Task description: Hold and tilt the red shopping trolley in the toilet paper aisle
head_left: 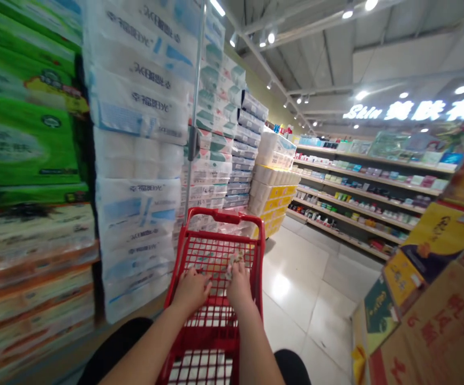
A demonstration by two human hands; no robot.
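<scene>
A red shopping cart point(261, 267) with a mesh basket stands in front of me, its handle bar point(227, 216) on the far side. My left hand point(192, 290) rests at the mesh on the left, fingers somewhat apart and slightly bent, with nothing visible in them. On the right side of the mesh, my right hand point(238, 280) is closed around a crumpled, pale patterned cloth point(236, 258). Part of the cloth sticks out past the fingertips; the rest is hidden by the hand.
Tall stacks of wrapped toilet paper point(135, 214) and green tissue packs point(23, 128) rise close on my left. Cartons point(436, 315) stand at the right. Stocked shelves point(360, 192) line the back, beyond a tiled floor point(296, 305).
</scene>
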